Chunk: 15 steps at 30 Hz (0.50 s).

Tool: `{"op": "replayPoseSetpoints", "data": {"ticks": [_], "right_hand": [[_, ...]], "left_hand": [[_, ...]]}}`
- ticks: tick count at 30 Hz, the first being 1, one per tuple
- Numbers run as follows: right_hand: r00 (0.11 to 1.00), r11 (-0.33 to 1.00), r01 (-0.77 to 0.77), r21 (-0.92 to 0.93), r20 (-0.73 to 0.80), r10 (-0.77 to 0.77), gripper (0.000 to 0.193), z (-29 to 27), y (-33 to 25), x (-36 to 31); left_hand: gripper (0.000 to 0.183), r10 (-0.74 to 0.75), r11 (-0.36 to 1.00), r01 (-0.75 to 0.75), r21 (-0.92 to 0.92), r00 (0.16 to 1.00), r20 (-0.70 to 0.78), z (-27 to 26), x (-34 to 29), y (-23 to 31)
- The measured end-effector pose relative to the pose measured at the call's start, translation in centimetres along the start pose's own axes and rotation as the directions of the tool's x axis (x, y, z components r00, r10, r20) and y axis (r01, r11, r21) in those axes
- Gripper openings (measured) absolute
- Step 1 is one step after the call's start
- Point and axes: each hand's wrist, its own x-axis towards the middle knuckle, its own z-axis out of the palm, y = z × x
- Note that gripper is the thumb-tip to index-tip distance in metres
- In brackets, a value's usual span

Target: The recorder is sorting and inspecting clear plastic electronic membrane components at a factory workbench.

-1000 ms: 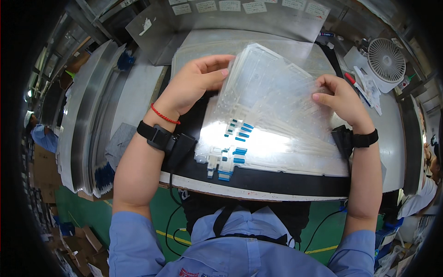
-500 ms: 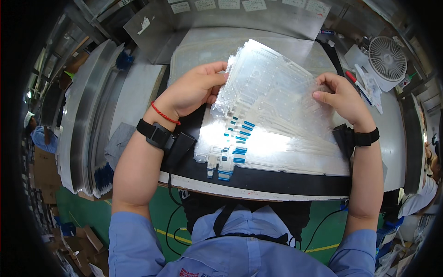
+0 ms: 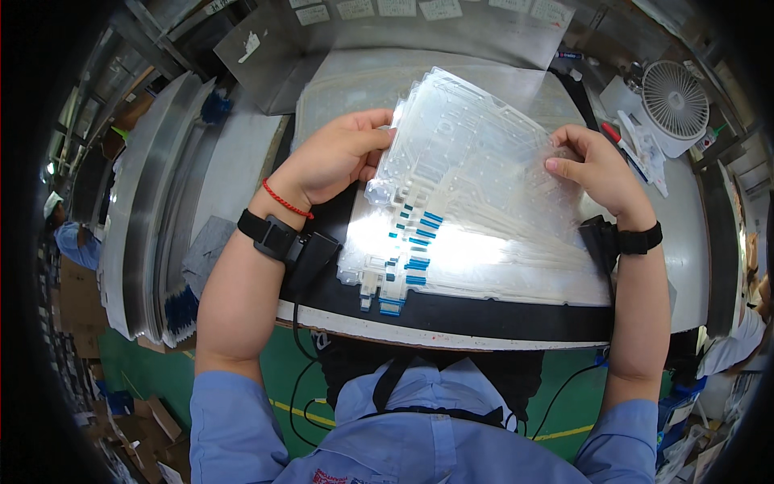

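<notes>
The shirt (image 3: pixel 403 448) is blue. Beyond its left sleeve (image 3: pixel 234 415) are a black strap (image 3: pixel 255 225), box (image 3: pixel 314 260) and red cord (image 3: pixel 286 199); beyond its right sleeve (image 3: pixel 622 440), another strap (image 3: pixel 642 239) and box (image 3: pixel 597 240).

Factory workshop: workbench (image 3: pixel 685 262), yellow-lined green floor (image 3: pixel 145 367), blue-shirted worker (image 3: pixel 75 239) beyond

Here the counter (image 3: pixel 684 242) is looked down upon, forward and from close above, from the wearer's head; left hand (image 3: pixel 339 157) and right hand (image 3: pixel 597 169) are framed mid-view, outer edges bent by the fisheye.
</notes>
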Motion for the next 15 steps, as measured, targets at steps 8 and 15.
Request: {"op": "replayPoseSetpoints", "data": {"ticks": [8,15], "right_hand": [[0.994,0.994,0.103,0.024,0.026,-0.103,0.018,-0.3,-1.1,-0.9],[0.987,0.980,0.156,-0.124,0.059,-0.150,0.021,0.4,-0.9,-0.5]], "left_hand": [[0.027,0.117,0.989,-0.110,0.098,0.991,-0.067,-1.3,0.6,-0.9],[0.023,0.519,0.849,-0.518,0.102,0.783,-0.344,-5.0,-1.2,2.2]]}}
